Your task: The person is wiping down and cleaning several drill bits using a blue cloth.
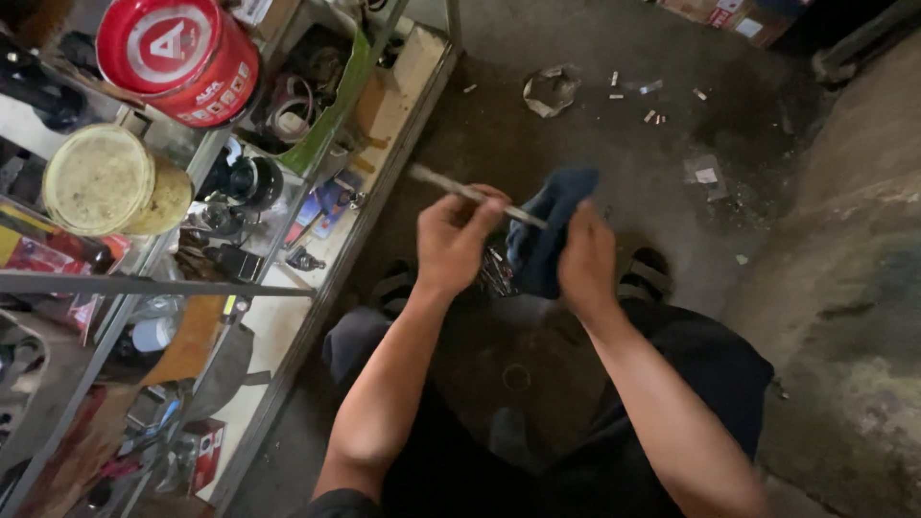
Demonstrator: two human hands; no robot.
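1. My knees and dark trousers fill the bottom of the view; I am seated low, which brings both forearms out over the floor [614, 144].
2. My left hand [455, 240] is closed round a thin metal rod [460, 189]. The fingers [484, 219] pinch it near its middle, so that one end juts up and to the left towards the shelf and the other runs right into the cloth.
3. My right hand [587, 261] is closed on a dark blue cloth [545, 230]. The cloth is bunched against the rod's right-hand end, a hold suited to rubbing along the metal; how far the cloth wraps round the rod I cannot tell.
4. Below the hands, between my sandalled feet, lies a small cluster of metal parts [497, 271], kept near the hands.
5. To the left stands a glass-fronted shelf [317, 288], crowded with small hardware; a pale lidded tub [107, 182] and a red tin [182, 53] lie on its top.
6. Farthest off, crumpled paper [552, 89] and small scraps litter the floor.
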